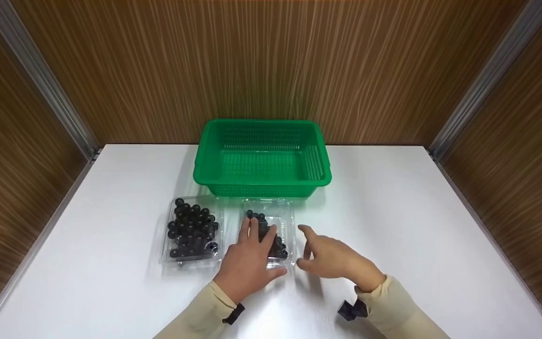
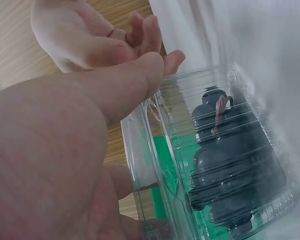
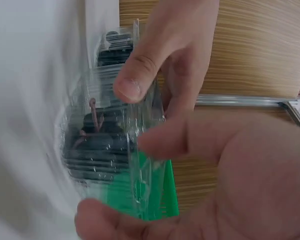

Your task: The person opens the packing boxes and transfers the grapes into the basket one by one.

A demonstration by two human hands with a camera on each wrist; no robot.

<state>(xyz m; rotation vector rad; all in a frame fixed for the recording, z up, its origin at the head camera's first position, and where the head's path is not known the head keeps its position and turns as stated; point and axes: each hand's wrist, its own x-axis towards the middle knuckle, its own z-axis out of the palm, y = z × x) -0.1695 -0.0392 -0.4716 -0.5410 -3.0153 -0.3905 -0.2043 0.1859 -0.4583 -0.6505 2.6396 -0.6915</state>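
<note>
In the head view, the left hand point(image 1: 247, 268) reaches up from the bottom of the frame, its beige sleeve point(image 1: 200, 308) slanting from lower left; its fingers are spread and extended over a clear, rectangular plastic box point(image 1: 280, 223) at the lower centre. The right hand point(image 1: 332, 256) comes from lower right and points to the upper left, index finger extended, thumb apart, gripping nothing, just beside the box's right side. The box lies flat on the white table point(image 1: 417, 212), its long axis running up and down the frame; the dark round grapes point(image 1: 280, 252) inside trail from its upper left to lower right. A similar filled clear box point(image 1: 165, 249) lies to its left, below the green perforated plastic basket point(image 1: 261, 182).
</note>
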